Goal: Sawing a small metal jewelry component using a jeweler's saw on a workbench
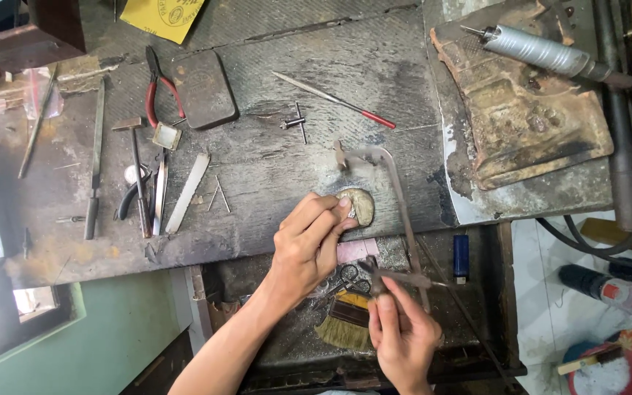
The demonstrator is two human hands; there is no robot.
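Nearest the camera, low in the frame, the left hand [307,245] reaches up from the lower left, fingers pressed together on a pale oval piece [358,205] at the bench [272,168] edge, mid-frame. Below it an open drawer [287,344] holds a brush [347,322] and scissors [344,279]. Right of these, the right hand [404,338] has its fingers clamped on the handle of a saw [398,212], whose frame arches over the piece. A blue lighter [461,256] lies further right.
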